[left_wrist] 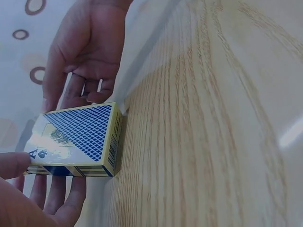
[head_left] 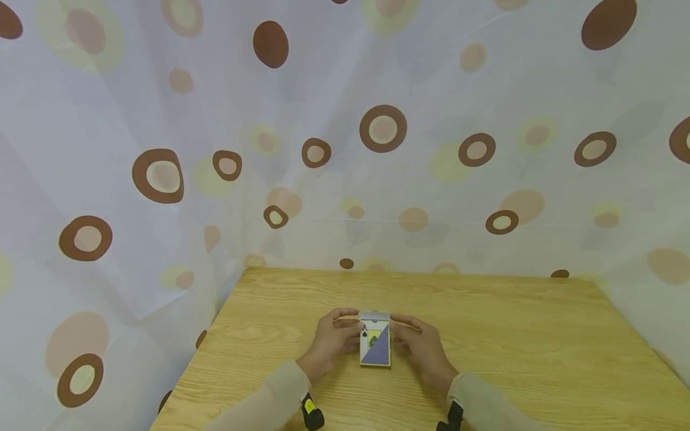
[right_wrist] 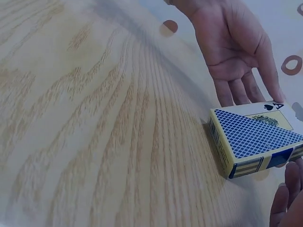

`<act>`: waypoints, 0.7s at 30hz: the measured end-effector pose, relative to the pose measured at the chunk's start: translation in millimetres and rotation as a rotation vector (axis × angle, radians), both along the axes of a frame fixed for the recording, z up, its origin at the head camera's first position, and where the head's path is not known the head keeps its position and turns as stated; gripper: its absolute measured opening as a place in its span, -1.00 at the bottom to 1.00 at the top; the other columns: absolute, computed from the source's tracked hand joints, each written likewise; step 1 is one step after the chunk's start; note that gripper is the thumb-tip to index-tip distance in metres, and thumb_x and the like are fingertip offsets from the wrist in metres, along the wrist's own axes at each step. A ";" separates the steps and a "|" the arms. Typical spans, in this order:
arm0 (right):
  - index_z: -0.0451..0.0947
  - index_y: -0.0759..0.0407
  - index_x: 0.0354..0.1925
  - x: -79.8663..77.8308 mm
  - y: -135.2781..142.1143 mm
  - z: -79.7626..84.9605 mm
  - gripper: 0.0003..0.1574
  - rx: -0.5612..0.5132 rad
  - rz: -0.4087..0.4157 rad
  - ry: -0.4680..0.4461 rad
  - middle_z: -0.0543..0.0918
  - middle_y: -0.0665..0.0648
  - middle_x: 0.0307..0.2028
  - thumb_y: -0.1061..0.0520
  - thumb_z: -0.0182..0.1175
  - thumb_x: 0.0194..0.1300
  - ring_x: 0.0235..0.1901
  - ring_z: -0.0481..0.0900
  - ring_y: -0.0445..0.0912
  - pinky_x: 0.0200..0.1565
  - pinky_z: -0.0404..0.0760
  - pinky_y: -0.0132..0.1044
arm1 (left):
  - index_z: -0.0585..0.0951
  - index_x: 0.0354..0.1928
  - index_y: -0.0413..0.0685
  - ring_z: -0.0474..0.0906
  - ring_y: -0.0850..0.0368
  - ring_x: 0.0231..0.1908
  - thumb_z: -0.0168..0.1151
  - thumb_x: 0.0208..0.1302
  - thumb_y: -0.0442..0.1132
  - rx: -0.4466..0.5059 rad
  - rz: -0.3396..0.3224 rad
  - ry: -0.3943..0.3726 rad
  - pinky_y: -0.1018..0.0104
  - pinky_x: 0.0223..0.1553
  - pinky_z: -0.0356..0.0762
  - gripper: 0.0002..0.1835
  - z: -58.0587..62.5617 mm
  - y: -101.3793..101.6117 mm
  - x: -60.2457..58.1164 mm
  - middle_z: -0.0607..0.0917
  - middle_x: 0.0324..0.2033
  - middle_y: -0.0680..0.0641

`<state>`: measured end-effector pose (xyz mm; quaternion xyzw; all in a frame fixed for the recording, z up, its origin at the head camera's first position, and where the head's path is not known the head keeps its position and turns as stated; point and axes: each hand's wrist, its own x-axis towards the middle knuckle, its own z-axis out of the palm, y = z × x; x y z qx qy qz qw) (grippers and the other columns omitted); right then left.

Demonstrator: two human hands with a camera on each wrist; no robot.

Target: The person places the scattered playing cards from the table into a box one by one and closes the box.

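A playing card box (head_left: 375, 342) sits between the two hands on the wooden table. Its face shows an ace of spades and a blue-and-white lattice half, with a paler band at the far end. My left hand (head_left: 331, 341) holds the box's left side near that end, thumb at the upper corner and fingers along the side. From the other side, my right hand (head_left: 423, 346) holds the matching corner between thumb and fingers. In the left wrist view the box (left_wrist: 78, 135) shows a striped side and a barcode on its near end. Some fingertips are hidden behind it.
The wooden table (head_left: 517, 341) stretches out around the hands. White cloth (head_left: 334, 78) with brown and yellow circles hangs behind the table and along its sides. Dark wrist straps (head_left: 311, 412) sit over the pale sleeves (head_left: 288, 383).
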<state>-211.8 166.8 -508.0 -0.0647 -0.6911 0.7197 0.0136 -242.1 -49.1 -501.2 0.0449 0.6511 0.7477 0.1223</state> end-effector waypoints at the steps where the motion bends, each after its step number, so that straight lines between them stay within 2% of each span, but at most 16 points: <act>1: 0.67 0.21 0.17 0.3 0.2 0.2 -0.52 0.018 -0.002 0.018 0.76 0.18 -0.08 0.04 0.41 0.35 -0.16 0.68 0.02 -0.10 0.66 -0.15 | 0.55 0.23 -0.22 0.73 -0.03 -0.17 0.39 0.37 -0.29 -0.015 0.003 0.015 0.03 -0.09 0.69 -0.56 0.1 0.9 0.3 0.68 -0.04 -0.21; 7: 0.63 0.23 0.15 -0.2 2.3 1.3 -0.55 0.052 0.025 0.070 0.76 0.22 -0.04 0.07 0.39 0.38 -0.13 0.67 0.13 -0.09 0.66 -0.09 | 0.59 0.19 -0.20 0.67 0.01 -0.14 0.35 0.41 -0.26 -0.098 0.030 0.092 0.03 -0.09 0.68 -0.63 -2.2 5.2 -0.9 0.65 -0.03 -0.19; 10: 0.60 0.20 0.17 -0.4 2.8 3.6 -0.48 0.078 0.045 0.065 0.77 0.20 -0.06 -0.02 0.40 0.37 -0.11 0.66 0.12 -0.06 0.64 -0.08 | 0.60 0.15 -0.20 0.66 0.02 -0.15 0.31 0.46 -0.19 -0.122 0.054 0.108 0.02 -0.10 0.68 -0.67 -2.3 7.5 -1.4 0.65 -0.05 -0.16; 14: 0.60 0.22 0.11 -2.3 0.3 8.2 -0.41 0.130 0.043 0.060 0.76 0.16 -0.12 -0.15 0.41 0.33 -0.13 0.65 0.10 -0.04 0.63 -0.08 | 0.60 0.06 -0.22 0.68 0.02 -0.21 0.28 0.48 -0.08 -0.130 0.079 0.101 0.05 -0.16 0.70 -0.66 0.5 11.2 -1.9 0.66 -0.11 -0.15; 21: 0.59 0.24 -0.05 -2.5 -3.7 11.7 -0.53 0.168 0.003 0.059 0.73 0.18 -0.20 -0.10 0.42 0.33 -0.21 0.61 0.11 -0.16 0.62 -0.13 | 0.59 -0.08 -0.20 0.68 0.01 -0.29 0.32 0.44 -0.06 -0.145 0.091 0.072 0.15 -0.28 0.71 -0.68 6.1 14.3 0.2 0.67 -0.18 -0.14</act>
